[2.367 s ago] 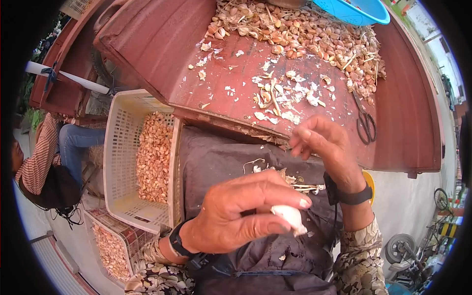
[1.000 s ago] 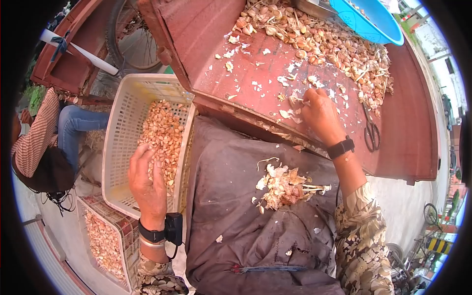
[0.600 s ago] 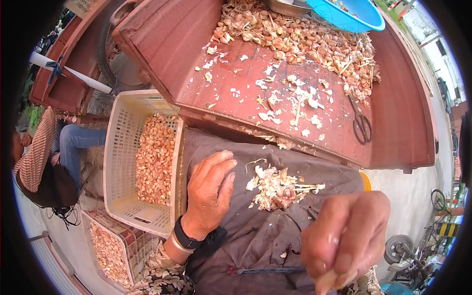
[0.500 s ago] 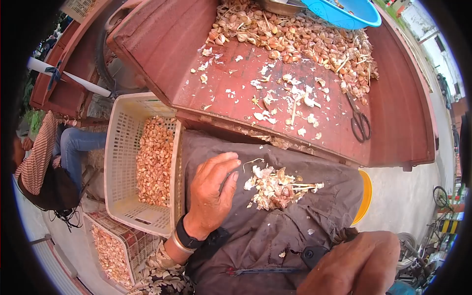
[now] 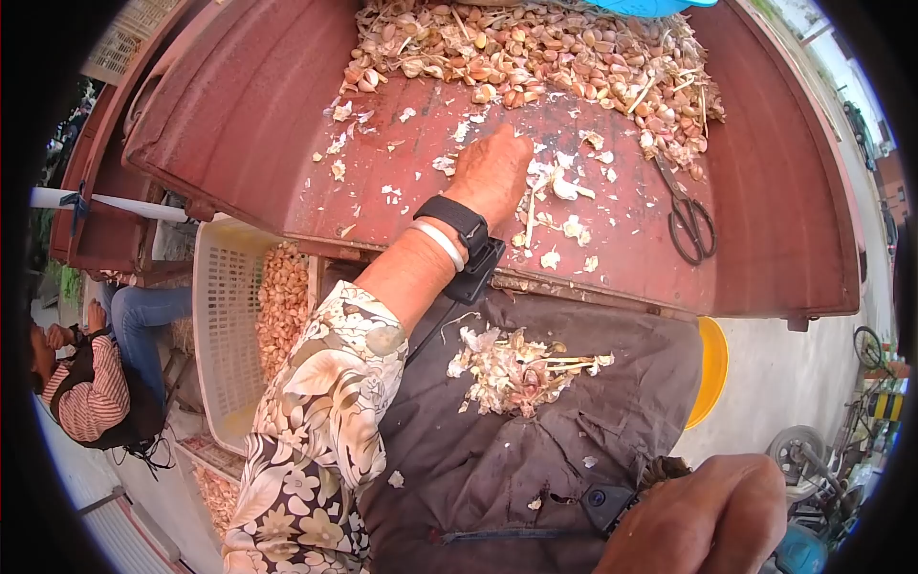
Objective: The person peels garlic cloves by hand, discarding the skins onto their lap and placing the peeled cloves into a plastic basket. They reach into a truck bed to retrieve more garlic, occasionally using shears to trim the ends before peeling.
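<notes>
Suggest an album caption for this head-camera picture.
The left hand reaches over the red table among garlic skins, cloves heaped beyond.

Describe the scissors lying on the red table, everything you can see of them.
The scissors are dark and metal-looking, with two looped handles nearest the person and shut blades pointing away toward the garlic pile. They lie flat on the red table, right of the left hand, which does not touch them.

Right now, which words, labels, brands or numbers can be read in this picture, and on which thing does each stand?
None can be read. The black wristband on the left hand, the scissors and the white basket show no print.
</notes>
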Tool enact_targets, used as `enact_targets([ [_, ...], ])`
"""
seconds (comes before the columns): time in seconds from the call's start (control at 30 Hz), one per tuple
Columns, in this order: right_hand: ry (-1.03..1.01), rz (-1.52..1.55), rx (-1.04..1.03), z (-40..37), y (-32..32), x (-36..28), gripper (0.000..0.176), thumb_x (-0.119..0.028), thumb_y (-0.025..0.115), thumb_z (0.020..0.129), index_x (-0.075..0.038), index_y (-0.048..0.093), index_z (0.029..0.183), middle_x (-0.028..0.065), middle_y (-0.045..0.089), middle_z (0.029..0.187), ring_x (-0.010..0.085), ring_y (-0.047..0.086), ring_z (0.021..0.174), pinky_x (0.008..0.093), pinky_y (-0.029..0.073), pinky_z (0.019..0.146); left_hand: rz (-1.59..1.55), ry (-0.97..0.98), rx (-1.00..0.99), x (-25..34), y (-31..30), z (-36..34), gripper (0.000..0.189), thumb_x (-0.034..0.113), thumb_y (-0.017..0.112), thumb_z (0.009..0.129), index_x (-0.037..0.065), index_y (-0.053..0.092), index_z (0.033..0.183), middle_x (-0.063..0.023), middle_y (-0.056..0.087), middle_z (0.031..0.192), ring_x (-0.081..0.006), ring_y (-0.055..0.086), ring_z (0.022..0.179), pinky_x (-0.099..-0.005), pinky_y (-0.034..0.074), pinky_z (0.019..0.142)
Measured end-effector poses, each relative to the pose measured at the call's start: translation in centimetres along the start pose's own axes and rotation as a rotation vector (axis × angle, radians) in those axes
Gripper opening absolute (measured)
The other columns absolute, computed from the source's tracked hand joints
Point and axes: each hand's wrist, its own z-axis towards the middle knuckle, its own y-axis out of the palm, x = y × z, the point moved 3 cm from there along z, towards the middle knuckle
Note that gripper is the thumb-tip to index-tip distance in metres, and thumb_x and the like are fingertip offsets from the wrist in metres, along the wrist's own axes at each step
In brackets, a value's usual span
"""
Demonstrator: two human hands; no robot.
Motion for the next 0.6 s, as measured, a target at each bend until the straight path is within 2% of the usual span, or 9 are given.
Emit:
enact_targets([
  [0.1,0.008,0.036,-0.009,0.0,-0.3,0.0,0.011,0.010,0.063,0.084,0.009,0.061,0.094,0.0171,0.057,0.078,0.0190,0.055,0.056,0.0294,0.040,0.046,0.041,0.008,-0.068,0.1,-0.1,0.5,0.015,0.001,0.060,0.076,0.002,0.068,0.089,-0.0214,0.061,0.090,-0.0406,0.064,0.088,-0.0466,0.054,0.077],
  [0.23,0.075,0.142,-0.099,0.7,0.0,0.1,0.011,0.010,0.063,0.084,0.007,0.061,0.094,0.0151,0.056,0.072,0.0179,0.054,0.054,0.0291,0.038,0.044,-0.336,-0.064,0.264,0.6,-4.2,-3.8,0.010,0.000,0.060,0.077,-0.001,0.064,0.086,-0.0181,0.061,0.083,-0.0337,0.064,0.076,-0.0429,0.051,0.068],
  [0.3,0.166,0.256,-0.204,1.5,0.6,0.4,0.012,0.010,0.063,0.084,0.007,0.060,0.094,0.0141,0.056,0.070,0.0174,0.054,0.053,0.0290,0.037,0.043,-0.538,-0.119,0.356,0.8,-8.3,-9.2,0.006,-0.001,0.061,0.077,-0.001,0.061,0.083,-0.0144,0.059,0.079,-0.0277,0.061,0.067,-0.0373,0.049,0.062],
  [0.37,0.272,0.383,-0.319,2.5,1.6,1.3,0.012,0.010,0.063,0.083,0.006,0.060,0.094,0.0131,0.056,0.067,0.0169,0.053,0.053,0.0289,0.035,0.041,-0.527,-0.227,0.481,-1.0,-11.6,-15.3,0.011,-0.008,0.061,0.079,0.000,0.061,0.086,-0.0048,0.058,0.080,-0.0101,0.053,0.063,-0.0241,0.044,0.057],
  [0.4,0.235,0.425,-0.335,2.9,2.1,2.1,0.012,0.010,0.063,0.083,0.006,0.060,0.094,0.0126,0.056,0.066,0.0166,0.053,0.052,0.0288,0.035,0.041,-0.409,-0.304,0.548,-3.0,-13.1,-18.4,0.012,-0.009,0.061,0.081,0.000,0.062,0.089,-0.0027,0.059,0.085,-0.0076,0.052,0.065,-0.0222,0.044,0.057],
  [0.47,0.096,0.458,-0.300,2.9,2.6,3.2,0.016,0.008,0.062,0.085,0.005,0.058,0.101,0.0115,0.055,0.066,0.0138,0.050,0.049,0.0285,0.032,0.039,-0.200,-0.514,0.671,-8.5,-15.6,-24.9,0.009,-0.006,0.060,0.083,-0.001,0.062,0.090,-0.0044,0.059,0.087,-0.0097,0.053,0.067,-0.0234,0.045,0.061],
  [0.5,0.026,0.474,-0.282,2.9,2.9,3.7,0.018,0.007,0.061,0.086,0.005,0.057,0.104,0.0110,0.054,0.066,0.0125,0.049,0.048,0.0284,0.031,0.038,-0.045,-0.563,0.666,-11.3,-16.7,-28.0,0.009,-0.006,0.059,0.083,-0.001,0.062,0.091,-0.0054,0.058,0.086,-0.0119,0.054,0.068,-0.0250,0.045,0.062],
  [0.53,0.065,0.517,-0.328,3.9,3.1,4.1,0.019,0.007,0.061,0.086,0.004,0.057,0.104,0.0113,0.054,0.066,0.0127,0.049,0.048,0.0282,0.031,0.038,0.114,-0.614,0.655,-13.7,-17.6,-31.2,0.009,-0.005,0.059,0.083,-0.001,0.061,0.091,-0.0064,0.058,0.085,-0.0140,0.054,0.069,-0.0267,0.046,0.063],
  [0.6,0.059,0.602,-0.399,4.9,3.6,5.6,0.018,0.007,0.063,0.085,0.004,0.059,0.103,0.0122,0.056,0.069,0.0131,0.050,0.048,0.0271,0.032,0.038,0.227,-0.721,0.614,-17.5,-18.1,-36.9,0.011,-0.005,0.058,0.081,-0.002,0.061,0.091,-0.0093,0.057,0.084,-0.0195,0.057,0.071,-0.0305,0.048,0.066],
])
